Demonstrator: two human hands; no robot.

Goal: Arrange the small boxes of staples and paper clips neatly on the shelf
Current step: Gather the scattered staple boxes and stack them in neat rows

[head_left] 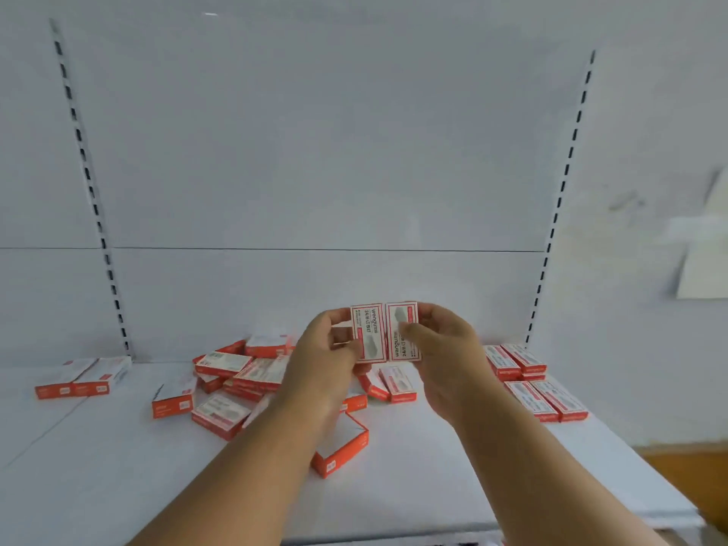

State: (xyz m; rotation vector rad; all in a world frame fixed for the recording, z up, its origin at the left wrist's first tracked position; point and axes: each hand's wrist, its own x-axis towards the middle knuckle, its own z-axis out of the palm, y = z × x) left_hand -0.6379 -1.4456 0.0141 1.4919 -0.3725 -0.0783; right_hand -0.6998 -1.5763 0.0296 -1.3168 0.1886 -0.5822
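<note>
- Left hand [327, 348] pinching one box [368, 333], right hand [441, 348] pinching a second box [402, 331], side by side above the shelf [433, 486] middle.
- Loose pile of boxes [236, 380] near back edge.
- Neat rows [532, 384] toward right edge.

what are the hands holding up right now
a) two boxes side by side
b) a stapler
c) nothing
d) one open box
a: the left hand and right hand each hold a box, the left box and right box edge to edge above the shelf.
</note>
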